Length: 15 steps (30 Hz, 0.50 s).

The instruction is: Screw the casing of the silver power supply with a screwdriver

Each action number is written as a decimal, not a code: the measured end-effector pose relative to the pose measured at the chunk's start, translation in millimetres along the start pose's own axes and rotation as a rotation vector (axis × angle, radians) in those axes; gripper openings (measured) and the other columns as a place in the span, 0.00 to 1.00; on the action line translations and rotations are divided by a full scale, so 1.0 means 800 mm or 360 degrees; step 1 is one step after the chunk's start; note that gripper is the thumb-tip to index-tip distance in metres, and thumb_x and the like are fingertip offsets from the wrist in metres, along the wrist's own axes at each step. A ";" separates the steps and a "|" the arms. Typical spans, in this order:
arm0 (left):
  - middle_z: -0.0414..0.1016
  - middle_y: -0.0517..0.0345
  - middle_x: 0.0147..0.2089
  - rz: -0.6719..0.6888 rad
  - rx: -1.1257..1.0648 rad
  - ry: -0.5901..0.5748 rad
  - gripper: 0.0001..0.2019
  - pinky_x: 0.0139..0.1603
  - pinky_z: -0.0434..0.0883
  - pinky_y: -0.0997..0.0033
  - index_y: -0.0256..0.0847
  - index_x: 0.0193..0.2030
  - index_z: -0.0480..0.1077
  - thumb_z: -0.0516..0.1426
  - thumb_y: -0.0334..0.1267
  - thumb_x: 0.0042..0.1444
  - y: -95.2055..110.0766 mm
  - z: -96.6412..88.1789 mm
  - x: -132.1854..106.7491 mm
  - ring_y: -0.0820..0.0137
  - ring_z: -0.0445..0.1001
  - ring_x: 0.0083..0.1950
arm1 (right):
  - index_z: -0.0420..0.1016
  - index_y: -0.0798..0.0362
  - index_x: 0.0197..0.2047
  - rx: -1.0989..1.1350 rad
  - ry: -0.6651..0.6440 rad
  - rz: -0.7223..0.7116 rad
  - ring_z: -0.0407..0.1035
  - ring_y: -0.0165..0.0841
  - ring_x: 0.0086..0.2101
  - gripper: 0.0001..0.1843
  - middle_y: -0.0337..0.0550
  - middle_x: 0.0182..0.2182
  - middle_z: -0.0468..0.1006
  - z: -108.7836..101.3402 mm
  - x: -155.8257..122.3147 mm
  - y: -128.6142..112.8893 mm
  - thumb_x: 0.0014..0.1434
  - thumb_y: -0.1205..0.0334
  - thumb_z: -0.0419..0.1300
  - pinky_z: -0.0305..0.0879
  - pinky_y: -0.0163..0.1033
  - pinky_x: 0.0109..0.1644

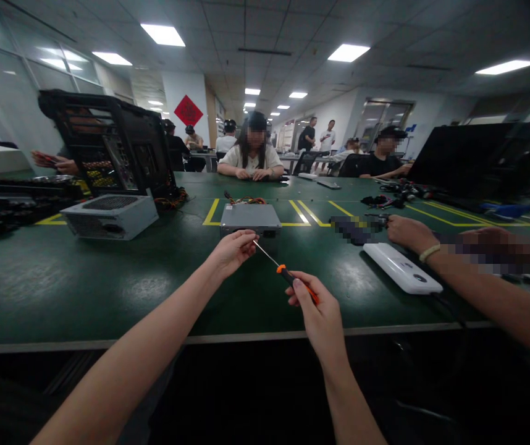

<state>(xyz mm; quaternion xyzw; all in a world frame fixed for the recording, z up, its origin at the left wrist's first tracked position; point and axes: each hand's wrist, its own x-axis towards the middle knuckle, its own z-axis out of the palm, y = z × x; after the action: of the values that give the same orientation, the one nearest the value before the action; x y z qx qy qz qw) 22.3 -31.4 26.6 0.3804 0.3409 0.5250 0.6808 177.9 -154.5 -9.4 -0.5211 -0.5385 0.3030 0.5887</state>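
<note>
My right hand is wrapped round the orange and black handle of a screwdriver. Its thin metal shaft slants up and left, and the tip ends at the fingers of my left hand. Those fingers are pinched together just in front of a grey power supply unit; whatever they hold is too small to make out. The unit lies on the green table, with coloured cables bunched behind it and a dark socket on its near face. Whether my left hand touches the unit I cannot tell.
Left of me are a second power supply and a black computer case. To the right, a white power bank-like device lies beside a co-worker's hands. Another person sits opposite. The table's front edge runs below my forearms.
</note>
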 end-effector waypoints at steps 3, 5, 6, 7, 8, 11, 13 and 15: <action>0.71 0.58 0.28 0.0044 -0.0038 0.0009 0.05 0.26 0.66 0.82 0.34 0.33 0.68 0.54 0.23 0.51 0.002 -0.001 0.000 0.81 0.68 0.25 | 0.69 0.54 0.46 0.0074 -0.0029 -0.0001 0.69 0.30 0.30 0.18 0.45 0.35 0.75 0.009 -0.003 -0.002 0.56 0.53 0.53 0.67 0.39 0.36; 0.72 0.57 0.29 0.0070 -0.0018 -0.0012 0.06 0.27 0.67 0.82 0.33 0.36 0.70 0.54 0.24 0.52 0.002 -0.001 0.000 0.81 0.69 0.26 | 0.68 0.52 0.48 0.0105 0.0001 -0.0006 0.70 0.33 0.35 0.19 0.47 0.41 0.74 0.013 -0.003 -0.001 0.55 0.53 0.54 0.68 0.41 0.40; 0.72 0.56 0.29 0.0072 -0.0007 -0.0016 0.06 0.28 0.67 0.81 0.33 0.36 0.70 0.54 0.24 0.52 0.002 -0.001 0.000 0.80 0.69 0.27 | 0.67 0.52 0.50 0.0105 0.0023 -0.0009 0.69 0.34 0.38 0.20 0.47 0.43 0.73 0.014 -0.004 0.001 0.54 0.54 0.55 0.68 0.43 0.42; 0.73 0.55 0.30 0.0064 0.0001 -0.0015 0.06 0.29 0.68 0.81 0.33 0.37 0.71 0.54 0.25 0.53 0.002 -0.001 -0.001 0.80 0.70 0.28 | 0.67 0.51 0.51 0.0101 0.0040 -0.0009 0.69 0.35 0.40 0.21 0.47 0.45 0.73 0.014 -0.004 0.002 0.54 0.55 0.56 0.68 0.43 0.44; 0.73 0.55 0.30 0.0051 0.0004 -0.0007 0.06 0.30 0.68 0.81 0.32 0.36 0.71 0.55 0.25 0.53 0.002 0.000 -0.001 0.79 0.70 0.28 | 0.67 0.50 0.52 0.0097 0.0042 -0.0007 0.69 0.35 0.40 0.22 0.46 0.45 0.72 0.015 -0.003 0.002 0.53 0.55 0.56 0.68 0.44 0.44; 0.73 0.54 0.31 0.0016 -0.0022 -0.0001 0.05 0.32 0.69 0.81 0.32 0.35 0.71 0.55 0.25 0.52 0.002 0.000 -0.002 0.79 0.71 0.30 | 0.67 0.51 0.51 0.0113 -0.0014 0.0012 0.70 0.31 0.34 0.21 0.45 0.41 0.73 0.017 -0.003 0.002 0.54 0.55 0.55 0.69 0.40 0.38; 0.73 0.54 0.31 0.0000 -0.0071 -0.0018 0.04 0.32 0.69 0.81 0.32 0.34 0.71 0.55 0.25 0.53 0.003 0.000 -0.002 0.80 0.71 0.30 | 0.67 0.52 0.50 0.0108 -0.0045 0.0015 0.68 0.28 0.28 0.20 0.43 0.35 0.73 0.019 -0.003 0.001 0.56 0.53 0.52 0.68 0.37 0.32; 0.74 0.54 0.32 -0.0036 -0.0119 -0.0059 0.04 0.32 0.70 0.81 0.32 0.33 0.70 0.55 0.27 0.54 0.003 -0.001 -0.002 0.79 0.71 0.30 | 0.66 0.52 0.50 0.0064 -0.0048 0.0004 0.66 0.26 0.24 0.20 0.41 0.33 0.72 0.022 -0.004 0.001 0.57 0.53 0.51 0.67 0.35 0.28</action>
<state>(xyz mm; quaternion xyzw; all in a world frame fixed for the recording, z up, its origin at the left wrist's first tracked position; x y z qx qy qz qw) 20.2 -32.4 28.7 0.3604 0.3126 0.5224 0.7067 161.1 -151.9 -13.3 -0.5053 -0.5404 0.3224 0.5905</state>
